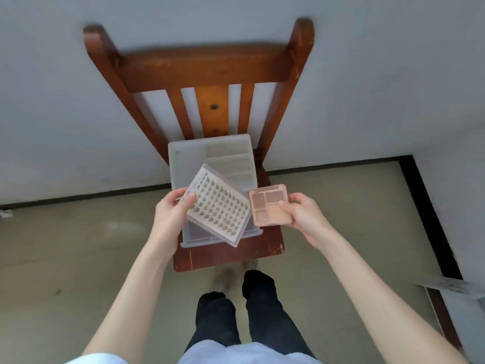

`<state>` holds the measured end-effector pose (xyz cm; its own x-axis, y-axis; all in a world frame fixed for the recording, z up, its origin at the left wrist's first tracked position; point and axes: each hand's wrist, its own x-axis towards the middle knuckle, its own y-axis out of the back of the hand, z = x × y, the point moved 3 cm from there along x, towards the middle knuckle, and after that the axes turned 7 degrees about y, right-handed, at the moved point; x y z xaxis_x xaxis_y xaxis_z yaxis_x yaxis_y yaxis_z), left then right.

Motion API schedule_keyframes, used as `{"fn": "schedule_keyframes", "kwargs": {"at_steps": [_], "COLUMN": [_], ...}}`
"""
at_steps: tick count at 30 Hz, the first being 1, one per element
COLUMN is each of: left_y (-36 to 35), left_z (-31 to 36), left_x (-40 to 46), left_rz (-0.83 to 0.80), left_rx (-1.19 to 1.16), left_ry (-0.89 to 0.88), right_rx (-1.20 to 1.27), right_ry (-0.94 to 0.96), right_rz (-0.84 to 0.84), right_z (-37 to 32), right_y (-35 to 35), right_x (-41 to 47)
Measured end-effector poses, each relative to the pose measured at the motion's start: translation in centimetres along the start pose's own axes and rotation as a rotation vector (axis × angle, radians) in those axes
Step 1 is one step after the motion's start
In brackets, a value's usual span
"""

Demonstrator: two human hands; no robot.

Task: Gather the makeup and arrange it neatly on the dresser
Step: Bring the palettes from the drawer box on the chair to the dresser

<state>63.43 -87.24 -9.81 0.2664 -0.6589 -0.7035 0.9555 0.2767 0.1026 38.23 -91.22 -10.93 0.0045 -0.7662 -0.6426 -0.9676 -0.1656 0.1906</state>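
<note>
Grey walls and a pale floor surround the wooden chair (199,67) before me. On its seat lies a translucent plastic case (210,156). Above it, my left hand (170,214) pinches a tilted lash tray (219,206) by its edge; my right hand (301,214) grips a pink eyeshadow palette (269,204) just beside it. Printing on both is too blurred to read.

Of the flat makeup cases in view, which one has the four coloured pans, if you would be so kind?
The small pink palette held in the right hand; the left hand's case shows lash rows.
</note>
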Motion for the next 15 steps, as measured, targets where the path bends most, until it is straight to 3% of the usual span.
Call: {"fn": "schedule_keyframes", "kwargs": {"at_steps": [7, 15], "left_y": [-8.2, -22.6], "left_z": [4.5, 1.8], "left_x": [-2.9, -12.4], "left_rz": [-0.247, -0.746], "left_rx": [0.123, 0.319], "left_ry": [-0.091, -0.017], "right_rx": [0.522, 0.930], "right_ry": [0.093, 0.134], "right_rz": [0.412, 0.873], "right_z": [2.5, 11.4], "right_y": [7.8, 17.1], "right_x": [-9.0, -23.1]}}
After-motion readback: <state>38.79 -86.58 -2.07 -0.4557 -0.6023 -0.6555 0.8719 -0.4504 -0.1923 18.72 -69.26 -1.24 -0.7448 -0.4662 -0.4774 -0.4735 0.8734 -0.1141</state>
